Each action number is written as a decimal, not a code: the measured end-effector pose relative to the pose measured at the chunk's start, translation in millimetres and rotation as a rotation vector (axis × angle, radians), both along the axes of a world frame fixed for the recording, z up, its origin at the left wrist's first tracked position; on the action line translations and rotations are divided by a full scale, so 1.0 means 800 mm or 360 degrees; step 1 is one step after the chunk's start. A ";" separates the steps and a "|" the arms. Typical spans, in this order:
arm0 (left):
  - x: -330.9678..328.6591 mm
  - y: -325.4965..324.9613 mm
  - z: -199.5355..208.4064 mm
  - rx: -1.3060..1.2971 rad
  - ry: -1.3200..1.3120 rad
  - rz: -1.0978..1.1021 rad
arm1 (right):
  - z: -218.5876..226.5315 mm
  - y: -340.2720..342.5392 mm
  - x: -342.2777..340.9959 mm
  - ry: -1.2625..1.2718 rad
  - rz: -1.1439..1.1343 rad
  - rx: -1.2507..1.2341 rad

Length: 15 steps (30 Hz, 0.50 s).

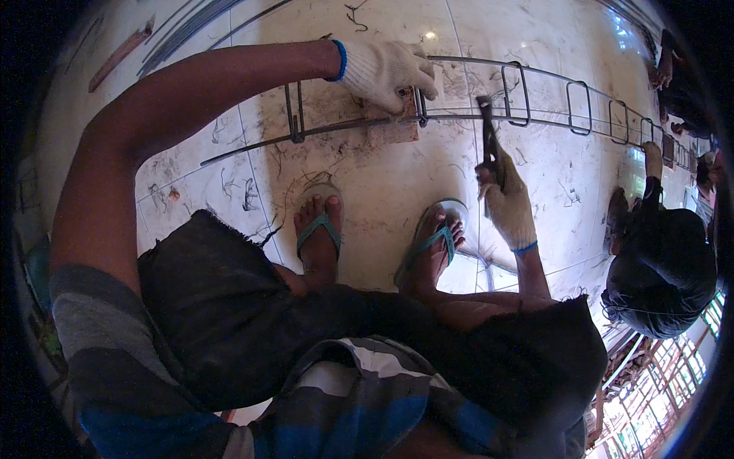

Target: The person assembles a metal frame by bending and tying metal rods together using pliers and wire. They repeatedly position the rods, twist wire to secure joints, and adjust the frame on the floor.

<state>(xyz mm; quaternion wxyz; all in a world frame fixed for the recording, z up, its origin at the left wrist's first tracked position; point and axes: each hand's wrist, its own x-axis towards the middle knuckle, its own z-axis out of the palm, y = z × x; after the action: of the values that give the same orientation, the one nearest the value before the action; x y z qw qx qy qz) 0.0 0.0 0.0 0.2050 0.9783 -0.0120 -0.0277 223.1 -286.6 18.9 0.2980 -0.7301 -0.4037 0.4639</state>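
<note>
A long rebar cage [466, 117] crosses the floor ahead of me, its thin steel bars ringed by several rectangular stirrups [526, 96]. My left hand [386, 74], in a white knit glove with a blue cuff, reaches over the cage. Its fingers curl around a stirrup [422, 109] where it meets the bars. Beneath that spot lies a flat piece of wood [397, 135]. My right hand [508, 200], gloved alike, grips the handles of dark pincers [489, 141]. Their head points away from me, just on my side of the lower bar and apart from the left hand.
Loose steel rods [187, 34] and a wooden strip [121, 55] lie far left. Bits of wire [250, 195] litter the tiled floor. My sandalled feet [319, 229] stand close to the cage. At right a crouching co-worker [659, 260] has a gloved hand at the cage.
</note>
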 end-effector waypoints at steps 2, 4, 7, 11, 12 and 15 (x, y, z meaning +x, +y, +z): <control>0.001 -0.002 -0.001 -0.0078 -0.0095 -0.0058 | -0.012 0.021 -0.007 0.0260 -0.0185 0.0110; -0.009 -0.008 -0.002 -0.0078 -0.0095 -0.0101 | -0.024 0.035 -0.030 0.0402 -0.0204 0.0220; -0.015 -0.011 -0.002 -0.0089 -0.0091 -0.0101 | -0.032 0.062 -0.059 0.0569 -0.0185 0.0386; -0.009 -0.009 -0.005 -0.0173 -0.0118 -0.0110 | -0.030 0.071 -0.068 0.0545 -0.0117 0.0404; -0.009 -0.011 -0.004 -0.0159 -0.0146 -0.0114 | -0.027 0.068 -0.069 0.0475 -0.0084 0.0359; -0.008 -0.014 -0.005 -0.0159 -0.0189 -0.0105 | -0.024 0.062 -0.078 0.0438 -0.0126 0.0327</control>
<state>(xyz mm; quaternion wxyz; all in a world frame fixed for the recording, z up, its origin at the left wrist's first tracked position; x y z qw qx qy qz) -6.4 -11.2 -3.8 0.2516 0.9658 -0.0577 0.0243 160.4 -237.4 -0.4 0.4414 -0.6408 -0.3752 0.5037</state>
